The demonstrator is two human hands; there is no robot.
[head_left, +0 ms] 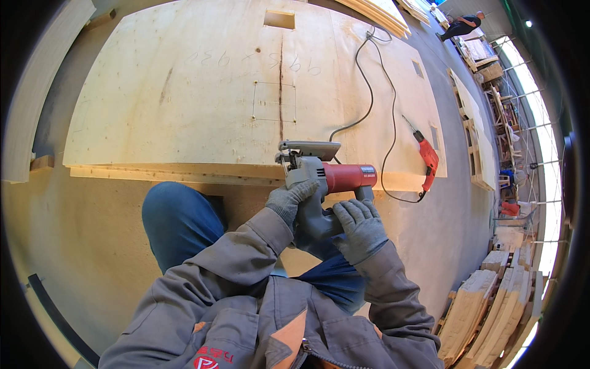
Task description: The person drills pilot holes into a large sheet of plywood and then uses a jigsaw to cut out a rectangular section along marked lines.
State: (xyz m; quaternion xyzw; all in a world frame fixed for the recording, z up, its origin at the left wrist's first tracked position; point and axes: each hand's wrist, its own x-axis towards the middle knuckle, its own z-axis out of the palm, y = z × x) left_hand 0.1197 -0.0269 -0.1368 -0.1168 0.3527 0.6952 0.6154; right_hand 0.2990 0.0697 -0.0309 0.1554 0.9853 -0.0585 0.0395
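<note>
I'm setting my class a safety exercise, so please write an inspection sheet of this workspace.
Surface: plywood sheet with a marked rectangle
Job's things: red-and-grey jigsaw, at the sheet's near edge
Clutter: red drill lying near the sheet's right edge
Hands: gloved left hand grips the jigsaw; gloved right hand touches its handle
Cables: two dark cables curve over the sheet
Surroundings: stacked timber, lower right; a person, upper right
</note>
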